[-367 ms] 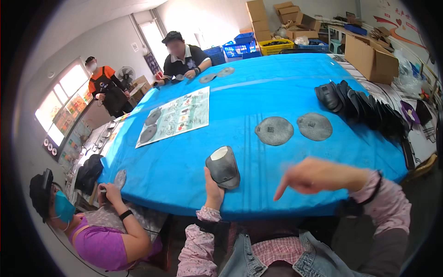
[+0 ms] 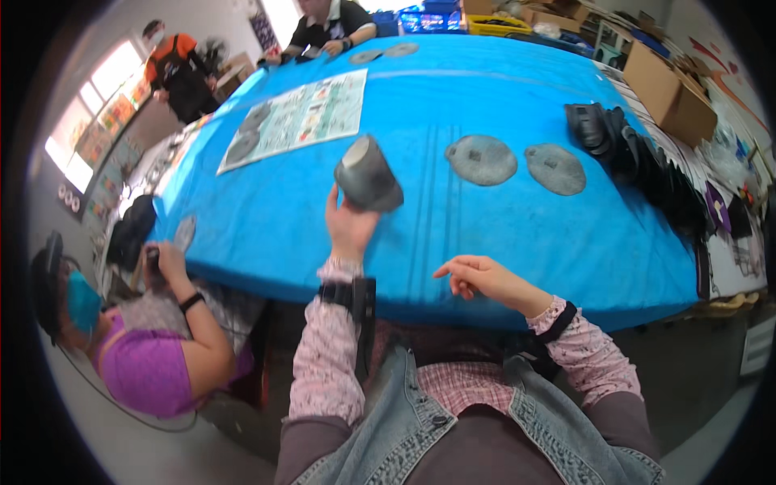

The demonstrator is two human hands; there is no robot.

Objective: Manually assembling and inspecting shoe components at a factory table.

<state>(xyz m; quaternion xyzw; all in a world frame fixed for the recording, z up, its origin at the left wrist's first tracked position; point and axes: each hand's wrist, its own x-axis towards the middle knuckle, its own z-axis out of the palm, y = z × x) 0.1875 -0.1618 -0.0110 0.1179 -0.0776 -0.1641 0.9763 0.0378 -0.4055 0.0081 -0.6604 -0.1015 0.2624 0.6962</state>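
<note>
My left hand (image 2: 351, 229) grips a dark grey, cup-shaped piece (image 2: 370, 179) from below and holds it up over the blue-covered table (image 2: 323, 263). The piece is tilted, with a pale oval at its narrow end and a wider, flared lower edge. Its exact kind I cannot make out. Near the table's front edge, my right hand (image 2: 485, 279) hovers with its index finger stretched out and the others loosely bent, nothing in it. Beyond it lie two flat grey discs, a left one (image 2: 491, 168) and a right one (image 2: 558, 172), each with a small square mark and a tab.
A long row of nested black pieces (image 2: 638, 174) lies on the right. A printed sheet (image 2: 323, 121) with two grey discs on it lies at left. A person in purple (image 2: 153, 356) sits at my left; others are at the far side. Cardboard boxes (image 2: 667, 85) stand at the far right.
The view has tipped down. My left hand has moved forward with the grey piece and turned it. My right hand has drawn left and closer, now turned with its index finger pointing left.
</note>
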